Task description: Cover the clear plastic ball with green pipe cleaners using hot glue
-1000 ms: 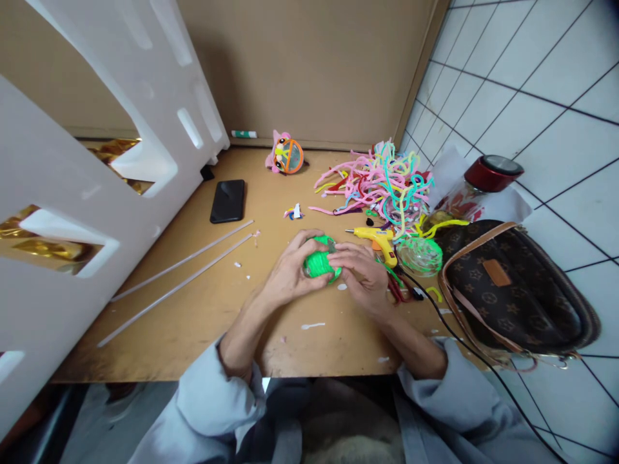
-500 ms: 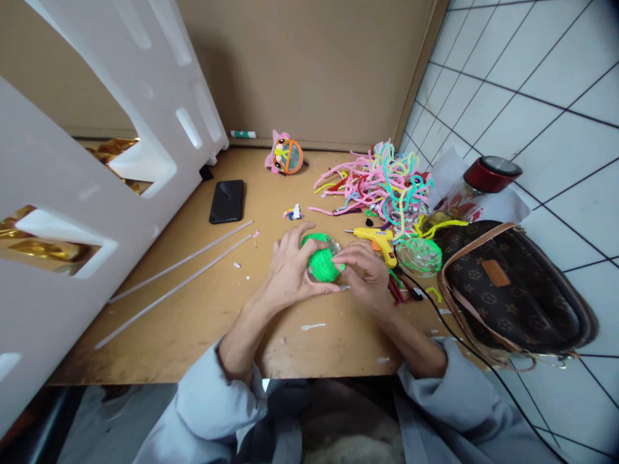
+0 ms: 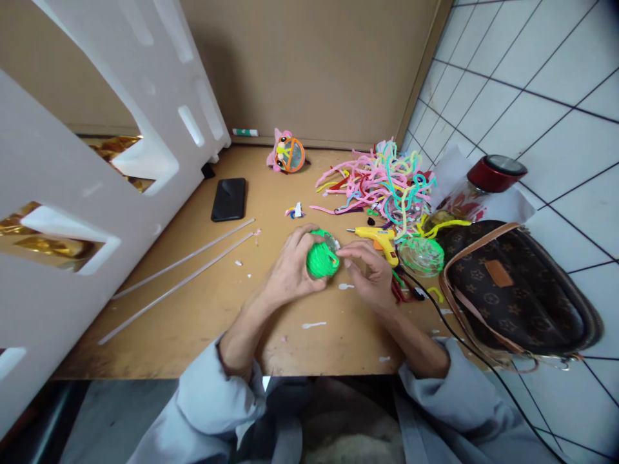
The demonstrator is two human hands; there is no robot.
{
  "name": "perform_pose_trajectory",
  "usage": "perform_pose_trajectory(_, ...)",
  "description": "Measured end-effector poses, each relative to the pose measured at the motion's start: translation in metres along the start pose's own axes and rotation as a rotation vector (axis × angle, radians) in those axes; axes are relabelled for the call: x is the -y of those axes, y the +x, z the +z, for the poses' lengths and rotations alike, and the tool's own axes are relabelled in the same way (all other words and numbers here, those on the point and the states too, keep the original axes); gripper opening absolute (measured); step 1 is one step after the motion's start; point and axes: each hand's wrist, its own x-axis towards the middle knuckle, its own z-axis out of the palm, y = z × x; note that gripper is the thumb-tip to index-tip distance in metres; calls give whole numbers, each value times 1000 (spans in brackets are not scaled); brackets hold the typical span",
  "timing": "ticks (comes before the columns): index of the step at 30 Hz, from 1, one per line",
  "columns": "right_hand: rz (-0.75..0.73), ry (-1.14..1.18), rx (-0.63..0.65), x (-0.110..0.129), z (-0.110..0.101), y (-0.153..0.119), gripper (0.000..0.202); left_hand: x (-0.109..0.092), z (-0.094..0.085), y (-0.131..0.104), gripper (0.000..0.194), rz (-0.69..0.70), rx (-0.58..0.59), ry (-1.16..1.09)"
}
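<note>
My left hand (image 3: 293, 264) is wrapped around a clear ball (image 3: 323, 258) covered in bright green fuzzy pipe cleaner, its top right part still see-through. A small loop with an orange-pink spot shows on the ball's right side. My right hand (image 3: 371, 274) is beside that side, index finger stretched toward the ball's edge and thumb a little below it, with nothing visible between them. Whether the fingertip touches the ball I cannot tell. Just beyond my right hand lies a yellow hot glue gun (image 3: 377, 240), nozzle pointing left.
A tangle of coloured pipe cleaners (image 3: 382, 183) lies at the back right, near a second green-trimmed clear piece (image 3: 422, 256), a red-lidded bottle (image 3: 483, 187) and a brown handbag (image 3: 517, 290). Leftward are a black phone (image 3: 229, 200), two white sticks (image 3: 178, 283) and a decorated figure (image 3: 287, 153).
My right fingers have come away from the green pipe cleaner they were pinching against the ball. The ball has turned in my left hand, showing the small loop.
</note>
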Motion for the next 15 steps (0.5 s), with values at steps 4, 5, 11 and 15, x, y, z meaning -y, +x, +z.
perform_pose_trajectory(4, 67, 12, -11, 6, -1, 0, 14, 1, -3, 0, 57, -10, -15, -46)
perform_pose_trajectory(5, 74, 7, -7, 8, -2, 0, 13, 1, -3, 0, 57, -11, -9, -62)
perform_pose_trajectory(11, -141, -161, 24, 13, -3, -4, 21, 1, -5, -1, 59, 15, 38, -139)
perform_pose_trajectory(15, -449, -419, 34, 11, 3, -7, 28, 4, -5, -2, 67, 45, 32, -193)
